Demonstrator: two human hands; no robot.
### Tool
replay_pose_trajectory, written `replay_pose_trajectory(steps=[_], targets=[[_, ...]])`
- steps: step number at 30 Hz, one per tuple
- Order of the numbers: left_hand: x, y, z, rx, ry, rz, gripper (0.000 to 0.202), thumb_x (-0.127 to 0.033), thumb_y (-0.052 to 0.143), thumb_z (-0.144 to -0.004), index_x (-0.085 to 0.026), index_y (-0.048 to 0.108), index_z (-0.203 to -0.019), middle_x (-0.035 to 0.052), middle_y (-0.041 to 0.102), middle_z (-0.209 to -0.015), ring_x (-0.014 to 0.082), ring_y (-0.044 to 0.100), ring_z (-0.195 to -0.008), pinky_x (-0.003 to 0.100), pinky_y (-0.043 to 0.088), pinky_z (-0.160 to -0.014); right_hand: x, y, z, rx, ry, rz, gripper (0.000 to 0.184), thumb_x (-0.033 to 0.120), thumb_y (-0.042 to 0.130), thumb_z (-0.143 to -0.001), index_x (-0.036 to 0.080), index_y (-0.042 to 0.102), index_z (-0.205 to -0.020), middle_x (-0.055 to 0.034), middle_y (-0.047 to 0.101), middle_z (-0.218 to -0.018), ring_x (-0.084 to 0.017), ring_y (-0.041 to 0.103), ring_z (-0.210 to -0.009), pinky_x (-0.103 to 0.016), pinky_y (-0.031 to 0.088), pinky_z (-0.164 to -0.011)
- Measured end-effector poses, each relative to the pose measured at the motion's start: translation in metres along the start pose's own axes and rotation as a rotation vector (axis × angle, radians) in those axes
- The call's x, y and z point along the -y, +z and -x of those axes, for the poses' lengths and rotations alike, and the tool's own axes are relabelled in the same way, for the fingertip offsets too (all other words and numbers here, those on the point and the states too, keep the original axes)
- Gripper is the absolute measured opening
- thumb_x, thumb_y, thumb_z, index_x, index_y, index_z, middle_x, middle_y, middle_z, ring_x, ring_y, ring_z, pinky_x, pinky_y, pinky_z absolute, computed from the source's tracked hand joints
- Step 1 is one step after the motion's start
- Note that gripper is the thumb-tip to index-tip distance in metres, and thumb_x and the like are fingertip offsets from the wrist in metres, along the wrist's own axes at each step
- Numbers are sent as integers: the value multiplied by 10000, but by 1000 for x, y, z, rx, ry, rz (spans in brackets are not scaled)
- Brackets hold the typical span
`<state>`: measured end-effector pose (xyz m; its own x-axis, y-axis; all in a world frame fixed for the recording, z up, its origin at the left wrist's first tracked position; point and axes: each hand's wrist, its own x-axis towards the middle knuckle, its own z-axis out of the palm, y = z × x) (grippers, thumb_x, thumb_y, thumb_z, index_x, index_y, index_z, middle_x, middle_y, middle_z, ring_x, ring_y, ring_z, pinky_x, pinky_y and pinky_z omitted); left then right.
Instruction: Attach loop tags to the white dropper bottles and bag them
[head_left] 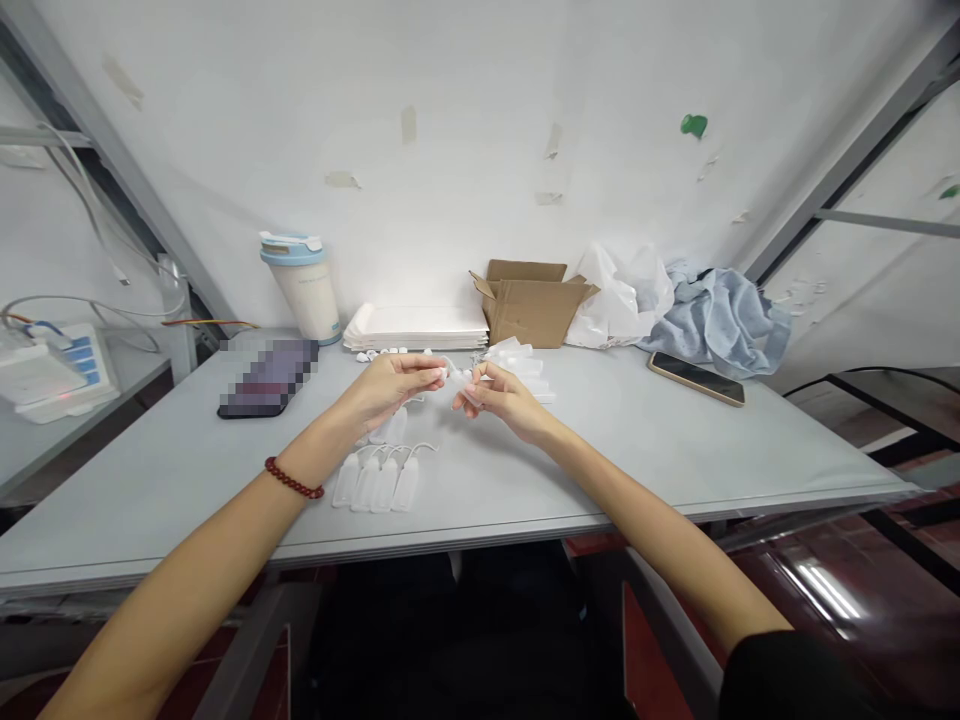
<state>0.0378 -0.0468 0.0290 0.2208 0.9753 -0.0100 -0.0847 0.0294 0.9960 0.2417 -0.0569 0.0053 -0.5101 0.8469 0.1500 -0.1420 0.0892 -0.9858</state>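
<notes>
My left hand (394, 387) and my right hand (501, 397) meet above the middle of the grey table (675, 440). Both pinch a small clear plastic bottle (459, 378) between their fingertips. A red bead bracelet (292, 480) circles my left wrist. On the table just below my left hand lies a row of several small white plastic bottles (377, 482) with thin tubes. More clear bottles (525, 362) lie in a heap behind my right hand.
At the back stand a blue-lidded cup (304, 287), a stack of white trays (416, 327), an open cardboard box (529, 300), a white bag (619, 295) and a blue-grey cloth (720, 315). One phone (697, 378) lies right, a dark device (266, 390) left.
</notes>
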Motion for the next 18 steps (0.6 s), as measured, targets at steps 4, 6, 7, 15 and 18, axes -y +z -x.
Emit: replay_pose_trajectory(steps=[4, 6, 7, 15, 18], targets=[[1, 1, 1, 37, 26, -80, 430, -443, 910, -496, -155, 782, -788, 71, 739, -827, 167, 633, -753, 370, 514, -839, -1, 0, 0, 50, 21, 8, 369, 437, 704, -789, 225, 408, -849, -20, 717, -779, -119, 554, -628, -305, 425, -680], [1, 1, 1, 61, 59, -147, 415, -460, 886, -538, -154, 784, -800, 69, 735, -817, 162, 624, -734, 360, 519, -806, -2, 0, 1, 62, 29, 12, 367, 430, 698, -793, 229, 403, -881, -17, 718, -774, -115, 526, -610, -301, 418, -664], [1, 1, 1, 70, 74, -179, 404, -461, 874, -559, -154, 784, -805, 66, 731, -804, 161, 619, -728, 354, 520, -791, -2, 0, 1, 60, 34, 17, 363, 424, 692, -797, 231, 406, -910, -14, 718, -773, -112, 510, -596, -296, 412, -654], [-6, 1, 6, 89, 195, -399, 250, -384, 799, -661, -166, 773, -779, 40, 715, -742, 151, 598, -670, 311, 514, -707, 0, 0, 2, 65, 25, 118, 348, 375, 614, -848, 217, 502, -1136, -5, 691, -758, -96, 453, -549, -274, 372, -606], [-6, 1, 6, 89, 216, -439, 245, -380, 779, -687, -163, 767, -800, 38, 711, -748, 151, 597, -680, 302, 502, -706, 0, 0, 2, 42, 28, 101, 335, 393, 630, -838, 212, 517, -1097, -7, 690, -765, -92, 458, -543, -277, 368, -601]])
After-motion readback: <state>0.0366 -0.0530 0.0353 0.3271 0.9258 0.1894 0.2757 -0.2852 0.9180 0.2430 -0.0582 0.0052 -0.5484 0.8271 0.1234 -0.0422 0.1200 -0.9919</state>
